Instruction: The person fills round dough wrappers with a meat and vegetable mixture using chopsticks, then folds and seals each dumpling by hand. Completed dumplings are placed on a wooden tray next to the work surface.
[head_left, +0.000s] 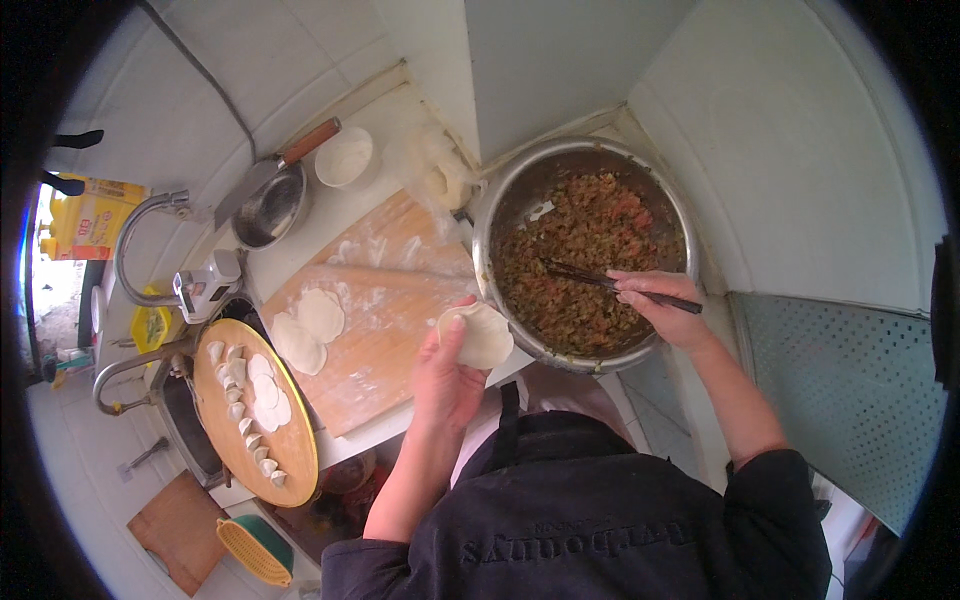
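My left hand (450, 371) holds a round dough wrapper (486, 339), thumb on top, above the front edge of a floured wooden board (375, 382). In my right hand (664, 304) is a pair of dark chopsticks (577, 274), their tips down in the minced filling (600, 217). That filling lies in a large steel basin (491, 202) in the corner. More dough wrappers (321, 315) overlap on the board's left part. A rolling pin (397, 276) dusted with flour rests across the board. Farther left, a round wooden tray (292, 465) carries a row of folded dumplings (246, 426) and several flat wrappers (268, 397).
Behind the board stand a metal pan (274, 214) with a cleaver (259, 176) lying across its rim, a white bowl (345, 157) of flour and a plastic bag (442, 169) with dough. The tray sits over a sink (180, 420) beside faucets (127, 232). Walls enclose the basin's corner.
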